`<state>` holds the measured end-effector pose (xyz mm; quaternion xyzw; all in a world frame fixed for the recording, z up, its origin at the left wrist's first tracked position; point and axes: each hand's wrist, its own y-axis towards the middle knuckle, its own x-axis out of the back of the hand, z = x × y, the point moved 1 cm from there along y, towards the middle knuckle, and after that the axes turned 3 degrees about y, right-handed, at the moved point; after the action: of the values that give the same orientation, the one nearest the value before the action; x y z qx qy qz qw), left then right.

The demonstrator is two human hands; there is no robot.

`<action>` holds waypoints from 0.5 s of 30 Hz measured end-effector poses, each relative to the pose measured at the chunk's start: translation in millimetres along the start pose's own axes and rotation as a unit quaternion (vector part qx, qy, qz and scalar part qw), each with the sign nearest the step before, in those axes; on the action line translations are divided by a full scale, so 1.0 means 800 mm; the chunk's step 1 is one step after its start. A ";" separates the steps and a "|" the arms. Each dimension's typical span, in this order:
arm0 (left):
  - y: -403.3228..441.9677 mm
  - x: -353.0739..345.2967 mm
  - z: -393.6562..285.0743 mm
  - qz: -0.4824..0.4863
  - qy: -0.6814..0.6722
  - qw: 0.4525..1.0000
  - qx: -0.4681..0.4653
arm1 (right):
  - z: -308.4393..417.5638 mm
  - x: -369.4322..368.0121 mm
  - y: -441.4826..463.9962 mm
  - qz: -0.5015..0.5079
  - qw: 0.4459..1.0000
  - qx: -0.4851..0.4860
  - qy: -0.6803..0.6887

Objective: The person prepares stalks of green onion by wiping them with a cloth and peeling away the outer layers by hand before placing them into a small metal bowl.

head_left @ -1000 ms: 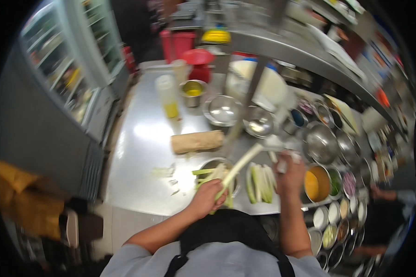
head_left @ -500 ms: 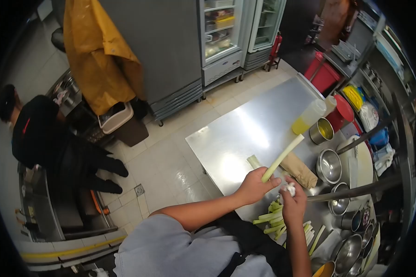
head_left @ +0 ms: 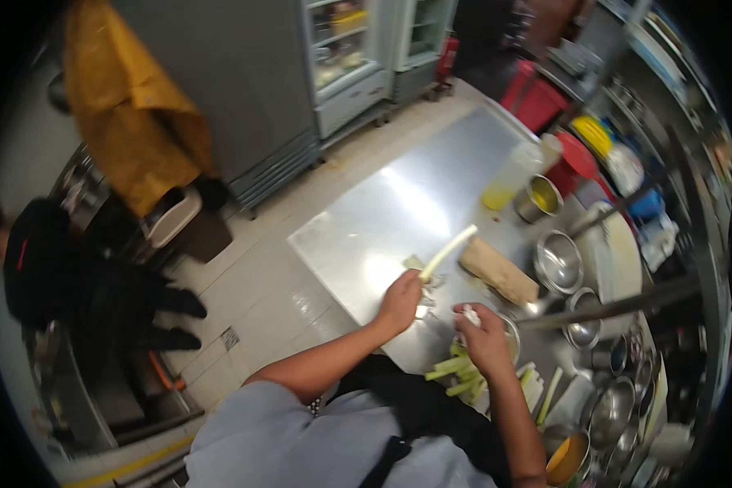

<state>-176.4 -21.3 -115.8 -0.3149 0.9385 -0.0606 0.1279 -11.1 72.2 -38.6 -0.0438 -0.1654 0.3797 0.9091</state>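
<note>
My left hand point(head_left: 400, 302) is closed around the lower end of a pale green stalk point(head_left: 449, 251), which points up and to the right over the steel table point(head_left: 350, 228). To its right, my right hand point(head_left: 483, 332) grips a crumpled white item point(head_left: 468, 315), perhaps a cloth or paper. Below that hand, cut green stalks point(head_left: 455, 372) stick out of a metal bowl point(head_left: 512, 337) partly hidden by the hand. A brown paper-like roll point(head_left: 498, 272) lies beyond my hands.
Metal bowls point(head_left: 558, 261), a squeeze bottle point(head_left: 512, 175) and a metal pot point(head_left: 538, 198) stand on the table's right side. An orange-filled container point(head_left: 568, 459) is at the lower right. A person in black point(head_left: 65, 268) stands at the left. A grey pole point(head_left: 610, 304) crosses the right side.
Over the last second the view has swung left, and my hands came closer together. Since half a second ago they have moved slightly apart, with the stalk and white item still held.
</note>
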 end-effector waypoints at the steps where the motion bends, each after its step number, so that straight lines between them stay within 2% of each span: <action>1: -0.009 -0.017 -0.015 0.022 0.032 0.999 -0.027 | 0.002 0.001 -0.005 -0.010 0.997 -0.040 0.058; 2: -0.018 -0.025 -0.027 0.013 0.067 0.996 -0.059 | 0.005 -0.003 -0.001 0.010 0.990 -0.070 0.121; 4: -0.028 -0.036 -0.041 0.016 0.101 0.991 -0.090 | 0.021 0.004 -0.004 -0.016 0.986 -0.088 0.142; 6: -0.032 -0.037 -0.047 0.001 0.138 0.983 -0.120 | 0.034 -0.010 0.002 -0.017 0.967 -0.118 0.227; 8: -0.034 -0.041 -0.052 0.001 0.285 0.929 -0.238 | 0.035 -0.013 0.009 -0.034 0.973 -0.094 0.207; 10: -0.040 -0.041 -0.055 0.002 0.295 0.918 -0.264 | 0.042 -0.009 0.012 -0.048 0.988 -0.086 0.115; 11: -0.044 -0.040 -0.058 0.001 0.308 0.907 -0.288 | 0.041 -0.009 0.012 -0.066 0.985 -0.092 0.126; 15: -0.051 -0.029 -0.070 0.030 0.322 0.920 -0.222 | 0.039 -0.007 0.008 0.006 0.980 -0.084 0.179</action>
<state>-150.8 -38.1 -49.7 -0.2704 0.9274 0.0555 -0.2524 -29.7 71.6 -12.1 -0.1878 -0.0313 0.3560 0.9149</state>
